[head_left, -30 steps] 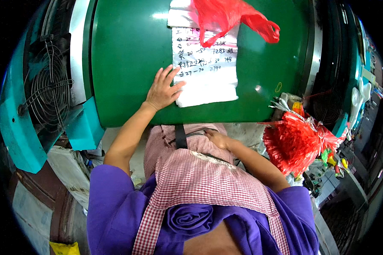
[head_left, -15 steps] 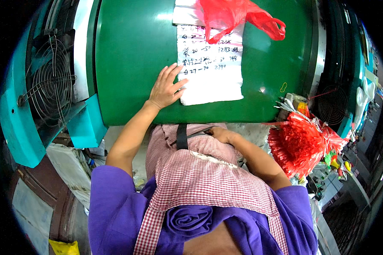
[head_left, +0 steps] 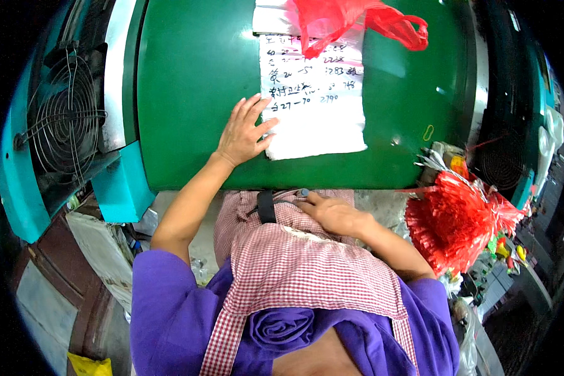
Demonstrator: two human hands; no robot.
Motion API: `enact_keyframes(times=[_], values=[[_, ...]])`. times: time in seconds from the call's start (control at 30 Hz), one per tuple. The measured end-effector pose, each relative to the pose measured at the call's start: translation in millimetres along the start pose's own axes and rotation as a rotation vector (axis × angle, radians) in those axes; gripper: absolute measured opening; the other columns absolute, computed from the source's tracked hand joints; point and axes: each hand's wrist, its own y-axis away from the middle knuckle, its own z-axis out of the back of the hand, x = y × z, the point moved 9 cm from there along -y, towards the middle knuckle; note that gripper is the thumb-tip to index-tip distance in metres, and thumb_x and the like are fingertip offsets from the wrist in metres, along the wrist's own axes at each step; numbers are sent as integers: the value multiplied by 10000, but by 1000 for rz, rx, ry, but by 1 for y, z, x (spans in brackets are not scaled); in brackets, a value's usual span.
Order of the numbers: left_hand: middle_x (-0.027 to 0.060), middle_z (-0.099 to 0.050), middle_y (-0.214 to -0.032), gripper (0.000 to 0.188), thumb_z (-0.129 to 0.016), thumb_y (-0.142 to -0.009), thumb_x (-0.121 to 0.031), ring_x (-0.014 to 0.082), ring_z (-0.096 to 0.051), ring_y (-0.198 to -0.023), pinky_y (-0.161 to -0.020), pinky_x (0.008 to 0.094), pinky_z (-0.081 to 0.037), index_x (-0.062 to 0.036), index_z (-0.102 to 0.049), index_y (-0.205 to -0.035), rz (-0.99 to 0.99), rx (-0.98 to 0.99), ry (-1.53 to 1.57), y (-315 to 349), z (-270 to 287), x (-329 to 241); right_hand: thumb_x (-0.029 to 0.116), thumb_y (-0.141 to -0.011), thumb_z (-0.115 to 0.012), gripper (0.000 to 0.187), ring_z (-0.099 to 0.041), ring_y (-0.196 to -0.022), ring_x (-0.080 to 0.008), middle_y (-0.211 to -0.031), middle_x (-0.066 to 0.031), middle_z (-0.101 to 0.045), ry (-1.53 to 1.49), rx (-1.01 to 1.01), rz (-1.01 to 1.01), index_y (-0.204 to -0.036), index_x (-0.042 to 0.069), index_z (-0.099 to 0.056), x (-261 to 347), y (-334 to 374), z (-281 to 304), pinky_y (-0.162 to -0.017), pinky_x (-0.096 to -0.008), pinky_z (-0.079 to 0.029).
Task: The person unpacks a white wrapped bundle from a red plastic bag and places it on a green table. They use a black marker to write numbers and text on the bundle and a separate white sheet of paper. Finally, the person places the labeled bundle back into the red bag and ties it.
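Observation:
A white sheet with handwritten black lines (head_left: pixel 316 128) lies on the green belt-like surface (head_left: pixel 194 94). My left hand (head_left: pixel 243 133) rests flat at the sheet's left edge, fingers spread and fingertips touching the paper. My right hand (head_left: pixel 335 212) is at the pocket of my checked apron (head_left: pixel 313 266), with its fingers closed. A small item with a rounded blue-grey end (head_left: pixel 303 192) shows at those fingertips; the rest of it is hidden. Across the sheet's far end lies a red plastic bag (head_left: pixel 357 22).
A big bundle of red plastic strips (head_left: pixel 448 222) hangs at the right corner. A yellow rubber band (head_left: pixel 428 133) lies on the green surface. Round wire fan guards, the left one (head_left: pixel 69 116) larger in view, flank both sides. A teal box (head_left: pixel 124 185) juts out at left.
My right hand has come up out of the apron pocket, bringing a small blue-grey-ended item into sight. My left hand stays on the sheet's edge. The whole view has shifted slightly.

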Motion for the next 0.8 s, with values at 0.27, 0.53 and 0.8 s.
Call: enact_keyframes(times=[0.27,0.53,0.8], values=[[109,-474,-1382,370,-710,-762,-242,321,-411,-1308,-1081,507,-321,-175,-649,-1120,-11,-37,-49,10,-4,-2,61,-841,-478,255,-668,-769,-350,-876,-207,-644,95,-158,51,-1061,-18,-582,-45,-44,-53,-667,-429,-552],[80,-521,-1330,403,-695,-780,-194,301,-475,-1229,-1035,406,-393,-162,-638,-1178,-176,-159,-243,16,-1,-5,96,-892,-439,351,-652,-916,-393,-944,-262,-658,-36,-40,207,-1211,39,-575,-65,-73,-124,-809,-478,-508],[83,-581,-1207,342,-720,-785,-246,293,-529,-1110,-931,397,-452,-151,-675,-1111,-35,-283,-276,21,6,-5,129,-857,-623,225,-564,-1009,-352,-1042,-153,-540,-118,-103,434,-1075,84,-586,-39,-89,-134,-854,-448,-455]])
